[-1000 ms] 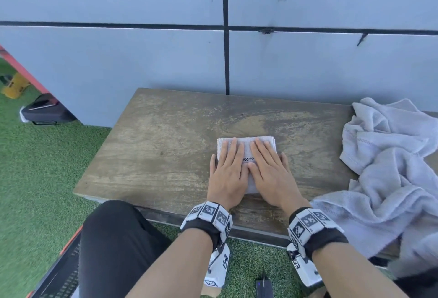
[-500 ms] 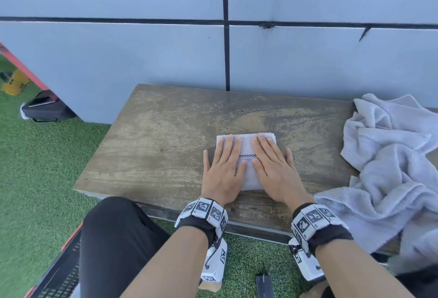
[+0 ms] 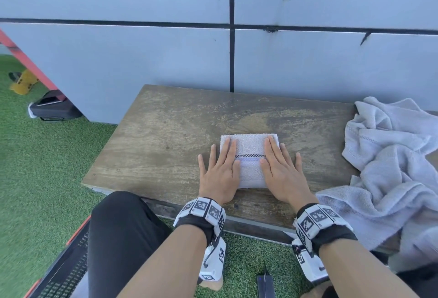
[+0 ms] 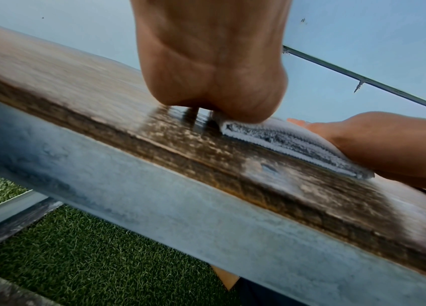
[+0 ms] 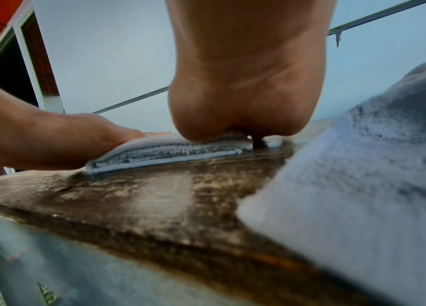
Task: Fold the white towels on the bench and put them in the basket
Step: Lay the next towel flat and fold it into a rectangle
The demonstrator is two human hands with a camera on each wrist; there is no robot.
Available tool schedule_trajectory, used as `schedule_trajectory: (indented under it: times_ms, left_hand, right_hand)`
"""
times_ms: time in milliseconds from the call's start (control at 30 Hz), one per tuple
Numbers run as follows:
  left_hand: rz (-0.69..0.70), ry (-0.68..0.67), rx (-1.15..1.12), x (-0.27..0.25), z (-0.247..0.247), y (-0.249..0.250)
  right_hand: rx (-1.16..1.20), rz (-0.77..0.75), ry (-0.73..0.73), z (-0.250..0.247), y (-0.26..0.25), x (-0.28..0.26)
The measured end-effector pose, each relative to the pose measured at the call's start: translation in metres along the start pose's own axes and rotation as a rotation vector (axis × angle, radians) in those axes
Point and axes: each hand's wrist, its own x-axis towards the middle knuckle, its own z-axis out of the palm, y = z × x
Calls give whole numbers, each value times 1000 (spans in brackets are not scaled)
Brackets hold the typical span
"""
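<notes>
A small folded white towel (image 3: 250,153) with a checked stripe lies on the wooden bench (image 3: 166,141). My left hand (image 3: 219,167) presses flat on its left side, straight fingers spread, partly on the wood. My right hand (image 3: 280,167) presses flat on its right side. In the left wrist view the folded towel (image 4: 285,142) shows its layered edge under my left hand (image 4: 212,68). The right wrist view shows that towel (image 5: 164,151) beneath my right hand (image 5: 246,87). A heap of loose white towels (image 3: 391,162) lies at the bench's right end.
A black mesh basket with an orange rim (image 3: 64,267) stands on the green turf at lower left, beside my knee (image 3: 123,231). A grey panelled wall (image 3: 166,56) backs the bench. A black bag (image 3: 54,108) lies on the turf at far left.
Both hands have slid apart from the towel's middle to its left and right sides, uncovering the checked stripe. The towel stays in place.
</notes>
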Motion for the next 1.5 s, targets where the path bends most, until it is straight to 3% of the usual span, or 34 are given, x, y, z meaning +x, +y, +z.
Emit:
schedule_trajectory:
  times_ms: [367, 567, 700, 800, 1133, 1367, 1500]
  left_hand:
    - [-8, -42, 13, -18, 0, -4]
    - [-107, -53, -58, -26, -2, -2]
    - [-137, -67, -100, -26, -12, 4]
    - [-208, -42, -223, -24, -27, 11]
    - [-353, -19, -750, -24, -60, 38]
    - [-321, 93, -969, -30, -81, 46]
    - [-251, 74, -1025, -38, -108, 38]
  right_hand:
    - [-32, 44, 1, 7, -4, -20]
    - [3, 235, 29, 7, -15, -29]
    - [1, 226, 68, 2, -16, -33]
    - [54, 215, 113, -3, -17, -34]
    - [237, 269, 19, -16, -33, -48]
    - [625, 187, 42, -42, -46, -58]
    - [772, 118, -1, -78, -75, -70]
